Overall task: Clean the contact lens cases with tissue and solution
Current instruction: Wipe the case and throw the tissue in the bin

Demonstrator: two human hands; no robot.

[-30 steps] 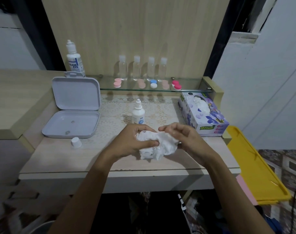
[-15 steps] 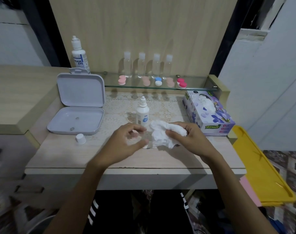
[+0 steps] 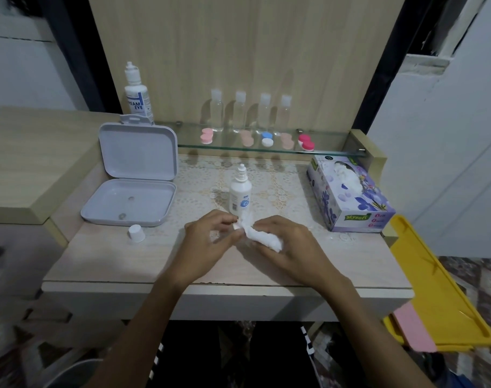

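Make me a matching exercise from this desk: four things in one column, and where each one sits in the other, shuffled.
Things:
1. small solution bottle
2. tissue box
3. loose white cap
4. blue and white lens case

Places:
A. on the glass shelf
B. in front of the open grey case
C. right end of the desk
D. on the lace mat, just behind the hands

Pairs: 1-D, 2-C, 3-B, 4-A
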